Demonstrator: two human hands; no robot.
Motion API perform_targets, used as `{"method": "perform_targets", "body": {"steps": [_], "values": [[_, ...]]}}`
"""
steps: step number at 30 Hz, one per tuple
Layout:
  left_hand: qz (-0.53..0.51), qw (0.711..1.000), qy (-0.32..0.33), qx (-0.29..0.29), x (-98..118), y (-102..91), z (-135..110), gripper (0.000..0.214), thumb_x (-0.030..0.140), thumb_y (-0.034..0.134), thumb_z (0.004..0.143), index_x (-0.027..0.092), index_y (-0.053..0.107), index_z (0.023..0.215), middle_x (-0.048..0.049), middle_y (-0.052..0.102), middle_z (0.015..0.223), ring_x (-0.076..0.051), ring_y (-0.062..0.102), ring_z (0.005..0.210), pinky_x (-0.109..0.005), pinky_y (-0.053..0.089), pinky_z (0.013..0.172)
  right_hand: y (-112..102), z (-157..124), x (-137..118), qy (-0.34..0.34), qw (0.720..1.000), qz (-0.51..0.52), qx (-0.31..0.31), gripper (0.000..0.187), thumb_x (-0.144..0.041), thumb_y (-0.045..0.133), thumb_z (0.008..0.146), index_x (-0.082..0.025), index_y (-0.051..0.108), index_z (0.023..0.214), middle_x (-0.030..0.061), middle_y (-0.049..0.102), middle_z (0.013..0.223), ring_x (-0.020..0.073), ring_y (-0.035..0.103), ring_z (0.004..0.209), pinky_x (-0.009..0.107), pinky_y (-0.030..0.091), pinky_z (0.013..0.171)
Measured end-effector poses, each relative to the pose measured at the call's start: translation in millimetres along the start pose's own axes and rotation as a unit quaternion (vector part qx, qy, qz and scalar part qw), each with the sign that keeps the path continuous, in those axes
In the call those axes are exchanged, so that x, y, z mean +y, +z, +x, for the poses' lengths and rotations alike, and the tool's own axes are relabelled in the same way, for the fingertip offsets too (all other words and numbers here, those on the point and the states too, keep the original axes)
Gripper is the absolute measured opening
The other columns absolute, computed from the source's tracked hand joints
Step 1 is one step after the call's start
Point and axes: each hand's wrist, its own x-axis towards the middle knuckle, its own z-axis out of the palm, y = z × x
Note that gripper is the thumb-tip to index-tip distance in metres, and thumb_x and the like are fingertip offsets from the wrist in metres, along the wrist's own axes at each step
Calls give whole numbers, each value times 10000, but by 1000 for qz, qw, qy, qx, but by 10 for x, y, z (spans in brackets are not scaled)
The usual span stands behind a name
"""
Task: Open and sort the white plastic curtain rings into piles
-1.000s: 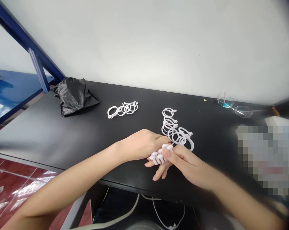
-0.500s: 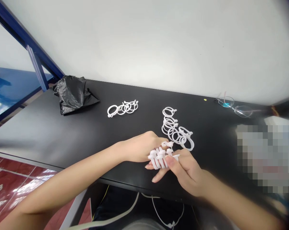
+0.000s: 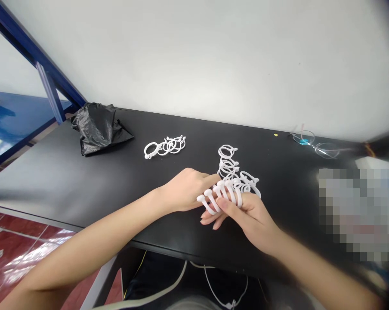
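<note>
Several white plastic curtain rings (image 3: 220, 193), each with a small knob, sit in a row along the fingers of my right hand (image 3: 251, 219). The right thumb presses on them from the near side, and two fingertips stick out below. My left hand (image 3: 186, 189) meets the row from the left, with fingers curled at the rings; its fingertips are partly hidden behind them. Just beyond my hands lies a loose pile of more white rings (image 3: 228, 165), partly covered by the held ones. Farther left on the black table (image 3: 123, 185) is a second small group of rings (image 3: 165, 147).
A crumpled black plastic bag (image 3: 97, 129) lies at the back left of the table. Eyeglasses (image 3: 315, 144) rest at the back right, near a small yellow scrap (image 3: 276, 135). The white wall (image 3: 194, 64) rises behind. Pale cables (image 3: 168, 287) hang below the front edge.
The held rings have tilted and spread from a bunched stack into a fanned row along my right fingers. My left hand has shifted slightly left and up. The piles on the table look unchanged.
</note>
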Motion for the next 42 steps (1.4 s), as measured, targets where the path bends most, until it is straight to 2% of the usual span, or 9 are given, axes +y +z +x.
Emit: {"method": "perform_targets", "body": {"steps": [4,10,13,19,23,29,35,39,42], "values": [[95,994,50,-11,-38,13,-6,300,250,431,947,183,424,654,29,486,554,-112,400,441,-270,280,463,-10,-21,-16,-15,999,-29,4,365,-355,515,974,-114,775,886,109,787,840,177,758,719,239,632,613],[47,993,102,-32,-1,-25,-16,313,249,432,958,186,399,654,21,515,587,-101,415,458,-266,297,471,-18,-80,15,-82,992,-95,-14,319,-282,508,978,-179,797,892,64,791,886,161,749,732,229,634,624],[49,995,89,-4,26,-41,-18,309,284,399,972,186,412,679,22,519,597,-103,420,460,-260,313,468,-35,-66,3,-65,994,-77,-30,328,-280,492,988,-168,791,914,64,791,859,153,749,732,229,632,660],[173,972,115,111,26,27,-19,269,231,322,983,167,493,786,23,530,581,-119,460,467,-261,350,469,-46,-44,-36,-66,996,-55,-34,331,-287,493,989,-150,787,917,79,791,869,161,752,759,231,627,669],[192,964,148,109,18,47,-29,276,135,300,958,181,447,728,16,536,578,-122,463,468,-267,386,490,-51,-45,-58,-78,993,-81,-30,357,-298,489,987,-151,796,879,82,790,862,163,749,732,228,625,629],[125,983,118,72,62,54,-27,248,179,325,962,201,385,721,22,505,570,-126,439,455,-269,359,473,-70,-45,-86,-87,989,-114,-25,373,-288,483,986,-161,801,839,65,791,809,141,727,620,220,622,575],[-7,995,43,90,86,145,-36,253,280,399,961,195,376,724,57,438,568,-76,372,432,-204,281,419,-67,-53,-77,-93,988,-122,-32,322,-265,502,978,-194,800,882,44,793,885,142,740,706,212,629,622],[-5,994,36,104,76,133,-36,259,346,403,963,181,442,768,34,513,609,-88,437,472,-212,317,440,-47,-50,-67,-73,994,-71,-40,337,-295,492,986,-161,792,911,71,793,874,154,750,703,227,632,629],[56,986,61,143,54,80,-29,311,377,330,998,158,520,885,4,591,656,-109,489,496,-240,360,477,-45,-45,-55,-68,997,-18,-16,335,-306,497,987,-131,776,923,90,791,833,175,761,696,231,626,600]]}}
